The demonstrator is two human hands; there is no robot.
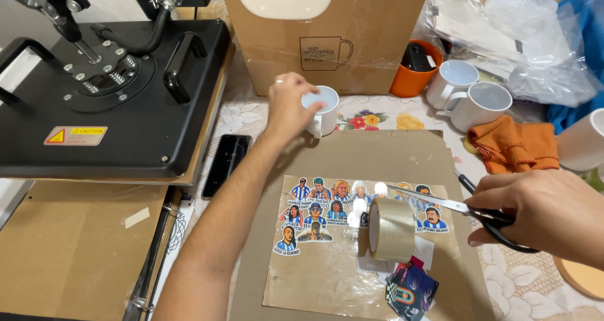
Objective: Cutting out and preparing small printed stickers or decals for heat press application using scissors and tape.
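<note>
we see the left hand [288,105] out ahead, fingers over the rim of a white mug [321,110] by the cardboard box [327,35]. the right hand [541,211] grips black-handled scissors [462,206], blades pointing left above a sticker sheet [333,214]. a roll of clear tape [390,230] stands on edge on that sheet. a black heat press [113,88] sits left, a phone [226,164] beside it.

Looks like a home craft setup for printing mugs, not a real shop. A black heat press [107,82] sits at the table's left edge, blank white mugs [469,94] cluster near the far right corner beside a cardboard box [327,32], and a sticker sheet [333,211] lies mid-table over a flowery tablecloth [368,116].
</note>
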